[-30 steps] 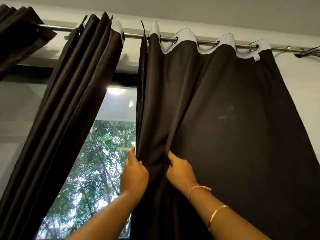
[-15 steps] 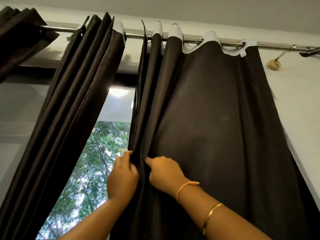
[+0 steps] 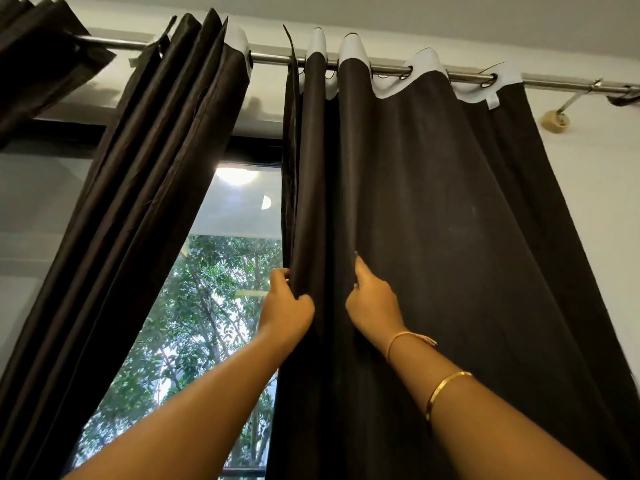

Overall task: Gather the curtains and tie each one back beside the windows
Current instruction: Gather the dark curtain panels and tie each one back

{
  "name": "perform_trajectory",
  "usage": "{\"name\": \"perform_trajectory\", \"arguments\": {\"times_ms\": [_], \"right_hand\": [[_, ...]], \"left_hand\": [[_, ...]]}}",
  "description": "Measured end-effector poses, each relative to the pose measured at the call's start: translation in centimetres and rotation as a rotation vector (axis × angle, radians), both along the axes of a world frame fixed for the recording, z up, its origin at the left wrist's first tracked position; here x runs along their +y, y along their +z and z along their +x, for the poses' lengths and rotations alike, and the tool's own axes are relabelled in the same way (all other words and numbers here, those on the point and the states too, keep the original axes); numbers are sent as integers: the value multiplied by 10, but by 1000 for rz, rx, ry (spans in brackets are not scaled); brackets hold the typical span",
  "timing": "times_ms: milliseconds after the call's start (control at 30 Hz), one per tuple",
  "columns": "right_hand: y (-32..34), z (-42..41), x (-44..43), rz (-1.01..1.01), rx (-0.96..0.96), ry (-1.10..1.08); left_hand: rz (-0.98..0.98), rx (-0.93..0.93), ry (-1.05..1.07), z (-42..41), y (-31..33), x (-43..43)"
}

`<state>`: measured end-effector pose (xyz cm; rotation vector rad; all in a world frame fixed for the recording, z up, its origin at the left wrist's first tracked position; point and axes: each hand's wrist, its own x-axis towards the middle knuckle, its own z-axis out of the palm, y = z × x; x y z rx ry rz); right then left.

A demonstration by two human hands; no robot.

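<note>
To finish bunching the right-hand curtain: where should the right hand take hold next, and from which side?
Probably the flat stretch of the curtain just right of the right hand, at hand height, from the room side, pinching a vertical fold. The left hand grips the gathered pleats; only that stretch hangs flat.

Clear window gap (image 3: 221,289) between left curtain (image 3: 145,188) and right curtain (image 3: 450,254), rod (image 3: 270,58) overhead

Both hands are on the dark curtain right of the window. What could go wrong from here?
The left hand grips only a few folds while most of the right curtain hangs flat; if that grip loosens, the folds may spread out. The eyelets sit unevenly on the rod, so one might catch, and a hard pull could strain the wall bracket.
</note>
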<state>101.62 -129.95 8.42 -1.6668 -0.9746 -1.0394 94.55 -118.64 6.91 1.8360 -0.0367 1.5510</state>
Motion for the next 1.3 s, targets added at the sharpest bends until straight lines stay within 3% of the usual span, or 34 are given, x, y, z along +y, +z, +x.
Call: {"name": "perform_trajectory", "arguments": {"times_ms": [167,400,500,600,733,867,1300], "right_hand": [[8,-30,26,-207,-142,-1],[33,-79,74,-321,-386,-80],[33,-73,73,-390,-397,-91],[22,-45,60,-457,-330,-163],[-7,-11,43,-398,-180,-243],[-33,3,42,-330,-167,-311],[-62,9,42,-199,-171,-133]], "left_hand": [[20,-19,26,-4,2,15],[-22,-289,-48,-14,2,47],[1,-223,-80,-15,1,57],[78,-124,65,-8,0,56],[169,-70,236,5,-4,40],[263,-99,394,18,-17,23],[204,-185,408,21,-43,14]]}}
